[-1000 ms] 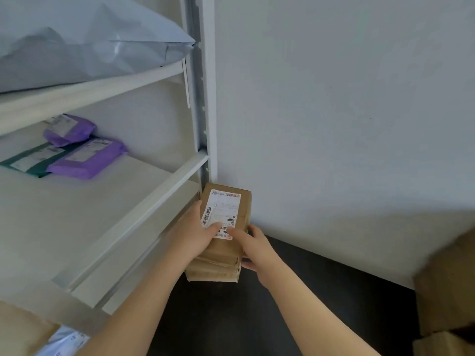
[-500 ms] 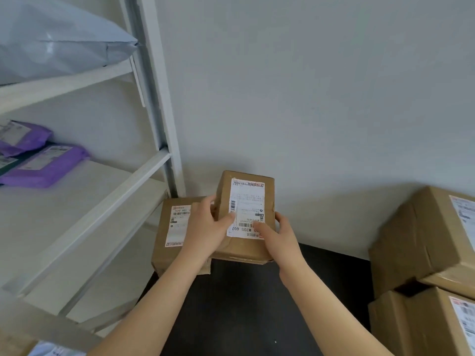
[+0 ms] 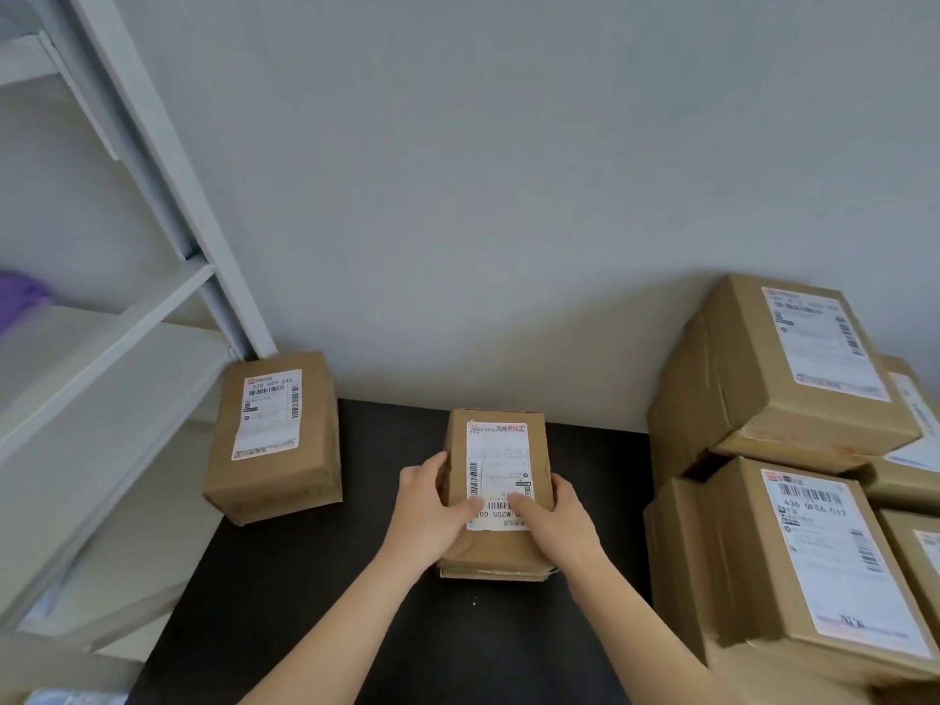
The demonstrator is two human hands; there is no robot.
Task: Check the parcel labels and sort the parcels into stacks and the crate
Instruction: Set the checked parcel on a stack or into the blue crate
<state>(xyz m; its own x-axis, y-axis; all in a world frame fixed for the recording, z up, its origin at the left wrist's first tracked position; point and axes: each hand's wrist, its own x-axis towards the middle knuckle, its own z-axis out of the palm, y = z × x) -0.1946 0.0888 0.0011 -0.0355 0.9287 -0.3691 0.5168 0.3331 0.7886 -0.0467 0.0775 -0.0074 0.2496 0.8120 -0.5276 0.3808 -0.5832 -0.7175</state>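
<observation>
Toward six o'clock of our view, above the black surface (image 3: 315,602), we hold a small cardboard parcel (image 3: 501,549), white label (image 3: 497,465) up: our left hand (image 3: 430,511) grips its left side and our right hand (image 3: 567,521) its right, fingers curled round the edges, both thumbs pressing the label's near end. Another labelled parcel (image 3: 315,450) sits at ten o'clock beside the white shelving rack (image 3: 168,195), well apart; larger stacked cartons (image 3: 737,389) stand at three o'clock.

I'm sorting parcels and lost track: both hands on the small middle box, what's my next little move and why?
Probably ease your grip and let go: the left hand and right hand hold the small box, which seems to rest on a lower box, label up.
</observation>
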